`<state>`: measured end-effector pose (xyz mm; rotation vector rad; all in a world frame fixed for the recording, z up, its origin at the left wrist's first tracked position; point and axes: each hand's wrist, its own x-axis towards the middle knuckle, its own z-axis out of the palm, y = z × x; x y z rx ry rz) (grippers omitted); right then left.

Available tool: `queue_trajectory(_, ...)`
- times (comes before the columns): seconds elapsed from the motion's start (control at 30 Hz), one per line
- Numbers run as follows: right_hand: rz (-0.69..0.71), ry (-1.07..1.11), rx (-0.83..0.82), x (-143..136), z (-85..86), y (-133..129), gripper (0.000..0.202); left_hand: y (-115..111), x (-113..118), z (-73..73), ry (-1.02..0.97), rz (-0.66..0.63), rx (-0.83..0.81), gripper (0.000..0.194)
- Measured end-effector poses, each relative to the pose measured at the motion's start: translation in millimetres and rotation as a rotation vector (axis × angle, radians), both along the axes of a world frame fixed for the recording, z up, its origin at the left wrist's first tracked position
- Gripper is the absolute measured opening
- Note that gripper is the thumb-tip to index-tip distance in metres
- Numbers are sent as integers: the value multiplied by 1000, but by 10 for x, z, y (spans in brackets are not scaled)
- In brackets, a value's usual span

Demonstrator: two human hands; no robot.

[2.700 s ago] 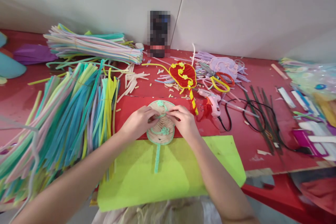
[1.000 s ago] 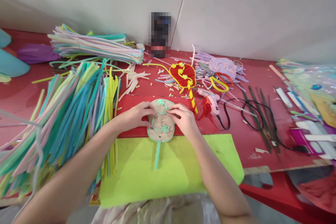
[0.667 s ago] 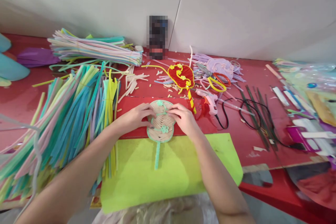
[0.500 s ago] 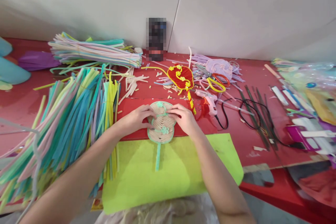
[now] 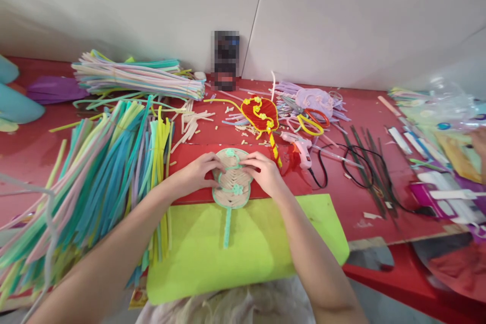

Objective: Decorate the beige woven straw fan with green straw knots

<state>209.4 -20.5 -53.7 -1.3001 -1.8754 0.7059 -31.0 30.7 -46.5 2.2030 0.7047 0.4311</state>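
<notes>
A beige gourd-shaped fan with a mint-green edge, small green flowers and a green handle lies in front of me, its handle over a lime-green sheet. My left hand is at its upper left side, thumb and fingers curved against the edge. At the upper right side, my right hand pinches at the fan's edge or trim with thumb and forefinger. Just beyond lies a red fan with yellow edging and flowers, beside a pink glue gun.
Bundles of coloured pipe cleaners fill the left side. Scissors and purple pieces lie behind the glue gun. Its black cable runs right. A dark phone leans on the wall. Another person's hand shows at the right edge.
The view has shifted slightly. Another person's hand has appeared at the right edge by the plastic bags. My hands keep nearly the same place on the beige fan.
</notes>
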Motion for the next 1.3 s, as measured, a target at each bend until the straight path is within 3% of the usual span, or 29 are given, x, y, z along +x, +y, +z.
queue_trajectory(0.3,4,4,3,-5,30,-18,20,-102,84,72,-2,115,55,13)
queue_trajectory(0.5,-7,9,0,-13,31,-24,20,-130,86,67,-4,152,33,22)
queue_trajectory(1.03,-32,13,23,-34,40,-44,20,-119,107,-14,-27,185,44,14)
queue_trajectory(1.3,-66,53,33,-30,31,-50,21,-133,105,19,-32,240,-3,16)
